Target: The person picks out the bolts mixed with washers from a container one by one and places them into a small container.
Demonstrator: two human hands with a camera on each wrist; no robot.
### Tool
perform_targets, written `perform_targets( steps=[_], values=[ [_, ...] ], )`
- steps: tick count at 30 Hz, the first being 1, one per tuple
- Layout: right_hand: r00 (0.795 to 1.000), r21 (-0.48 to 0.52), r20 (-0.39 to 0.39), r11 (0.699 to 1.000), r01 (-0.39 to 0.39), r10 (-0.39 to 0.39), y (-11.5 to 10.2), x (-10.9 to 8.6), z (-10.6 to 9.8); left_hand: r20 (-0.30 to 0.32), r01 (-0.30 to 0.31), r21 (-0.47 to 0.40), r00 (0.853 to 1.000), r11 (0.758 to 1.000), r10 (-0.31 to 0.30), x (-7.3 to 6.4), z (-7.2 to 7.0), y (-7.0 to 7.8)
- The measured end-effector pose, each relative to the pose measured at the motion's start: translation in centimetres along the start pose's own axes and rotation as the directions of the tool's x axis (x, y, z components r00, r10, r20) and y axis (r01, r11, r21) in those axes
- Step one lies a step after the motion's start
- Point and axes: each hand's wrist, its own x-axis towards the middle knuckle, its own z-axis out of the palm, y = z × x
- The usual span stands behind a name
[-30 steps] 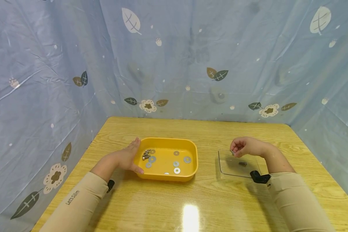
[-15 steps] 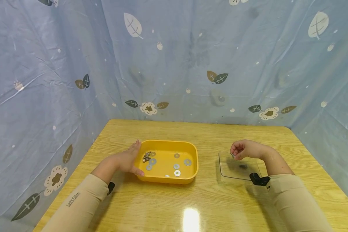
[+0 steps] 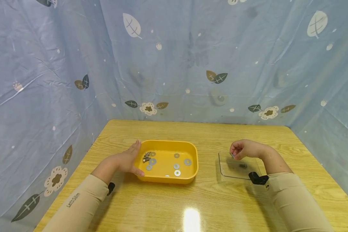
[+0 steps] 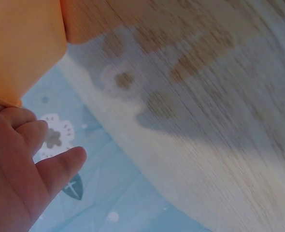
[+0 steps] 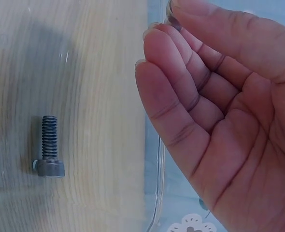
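Note:
My left hand (image 3: 127, 160) lies against the left end of a yellow tray (image 3: 193, 167), fingers reaching to its back corner and thumb at the front rim. Inside, several socket-head bolts (image 3: 146, 159) lie together at the left, with several flat washers (image 3: 187, 162) scattered about. To the right, my right hand (image 3: 245, 150) pinches a small silvery metal piece (image 3: 232, 155) between thumb and fingers, over a clear plastic tray (image 3: 235, 177). I cannot tell whether it is a bolt or a washer. Below the hand, one socket-head bolt (image 5: 49, 145) lies on its side in the clear tray.
Both trays stand on a wood-grain table (image 3: 208, 196), a gap of bare tabletop between them. A blue patterned curtain (image 3: 174, 64) hangs behind the table and along both sides. Black wrist straps (image 3: 258, 178) show at both sleeve cuffs.
The head view has tilted up slightly, so the table sits a little lower. My left hand keeps its place at the yellow tray, and the right still pinches the metal piece over the clear tray.

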Motion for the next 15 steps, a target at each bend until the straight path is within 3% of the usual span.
perform_targets(
  steps=[15],
  values=[
    [1.000,0.008,-0.002,1.000,0.017,-0.017,0.15,-0.17,0.05,-0.019,-0.026,0.014,0.999,1.000,0.027,0.05,0.03,-0.03]
  ],
)
